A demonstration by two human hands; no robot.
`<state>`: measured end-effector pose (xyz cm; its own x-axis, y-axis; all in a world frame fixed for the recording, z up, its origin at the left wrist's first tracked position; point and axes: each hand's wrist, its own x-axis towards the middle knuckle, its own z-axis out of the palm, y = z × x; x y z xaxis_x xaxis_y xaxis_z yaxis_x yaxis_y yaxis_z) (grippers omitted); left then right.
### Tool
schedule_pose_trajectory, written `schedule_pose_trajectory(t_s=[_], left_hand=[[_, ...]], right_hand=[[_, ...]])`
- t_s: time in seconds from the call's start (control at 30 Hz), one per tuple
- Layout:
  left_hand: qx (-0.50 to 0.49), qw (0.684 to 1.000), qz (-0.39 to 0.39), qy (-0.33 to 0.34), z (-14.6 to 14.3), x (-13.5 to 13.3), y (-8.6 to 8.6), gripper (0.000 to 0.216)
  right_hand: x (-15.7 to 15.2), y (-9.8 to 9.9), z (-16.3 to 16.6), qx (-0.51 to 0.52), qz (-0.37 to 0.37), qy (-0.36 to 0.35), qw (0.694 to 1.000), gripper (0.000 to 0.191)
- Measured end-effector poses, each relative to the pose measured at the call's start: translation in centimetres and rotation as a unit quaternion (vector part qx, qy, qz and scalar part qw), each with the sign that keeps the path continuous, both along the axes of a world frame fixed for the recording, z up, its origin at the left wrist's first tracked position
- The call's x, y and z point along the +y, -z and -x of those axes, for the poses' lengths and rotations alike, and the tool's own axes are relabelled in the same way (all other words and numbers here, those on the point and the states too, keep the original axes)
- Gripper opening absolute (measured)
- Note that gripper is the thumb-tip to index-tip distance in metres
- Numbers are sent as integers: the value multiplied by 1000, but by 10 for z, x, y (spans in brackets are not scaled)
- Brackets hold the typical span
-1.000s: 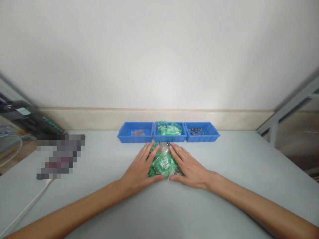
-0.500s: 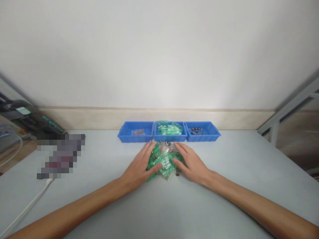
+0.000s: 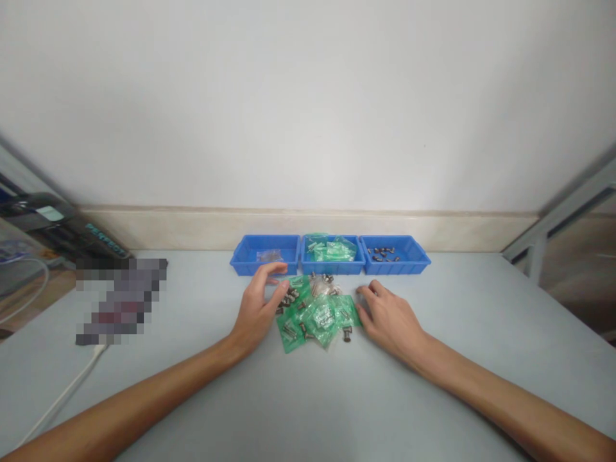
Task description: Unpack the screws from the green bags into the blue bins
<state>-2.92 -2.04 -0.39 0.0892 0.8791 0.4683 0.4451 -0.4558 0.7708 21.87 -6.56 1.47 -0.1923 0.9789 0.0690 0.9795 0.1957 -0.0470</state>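
Observation:
A loose pile of green-and-clear plastic packets (image 3: 323, 316) lies on the table, with small dark metal fittings (image 3: 290, 297) among them. My left hand (image 3: 255, 308) is at the pile's left side, thumb and fingers apart, holding nothing; its thumb tip is close to the fittings. On the right, my right hand (image 3: 392, 321) rests with loosely bent fingers apart, its thumb beside the edge of a green packet. Whether that thumb touches the packet I cannot tell. One metal fitting (image 3: 347, 334) lies at the pile's lower right.
Three blue trays stand behind the pile: the left tray (image 3: 245, 250) holds a clear packet, the middle tray (image 3: 332, 269) green packets, the right tray (image 3: 409, 250) metal fittings. A pixelated object (image 3: 122, 298) with a white cable (image 3: 62, 398) and a black box (image 3: 86, 228) are at left.
Both hands have drawn apart from the pile, left hand to the left and right hand to the right. More of the packets and fittings now shows. The view has shifted slightly.

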Motion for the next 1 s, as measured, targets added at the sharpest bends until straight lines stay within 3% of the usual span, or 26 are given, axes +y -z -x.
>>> schedule_pose_trajectory(t_s=[0.2, 0.43, 0.53, 0.87, 1.0], left_hand=[[-72, 995, -62, -25, -8, 9, -5, 20], [-127, 980, -149, -40, -31, 31, -14, 13], [-109, 980, -165, -33, -34, 35, -12, 13], [-31, 980, -198, 0, -20, 36, -8, 12], [-39, 978, -207, 6, -21, 34, -8, 11]], right_hand=[[-4, 10, -3, -27, -11, -18, 999, 22], [-9, -4, 0, 13, 17, 1, 1000, 19], [-14, -5, 2, -3, 27, -9, 1000, 13], [-10, -8, 3, -22, 39, -23, 999, 23], [-3, -17, 9, 60, -11, -47, 997, 25]])
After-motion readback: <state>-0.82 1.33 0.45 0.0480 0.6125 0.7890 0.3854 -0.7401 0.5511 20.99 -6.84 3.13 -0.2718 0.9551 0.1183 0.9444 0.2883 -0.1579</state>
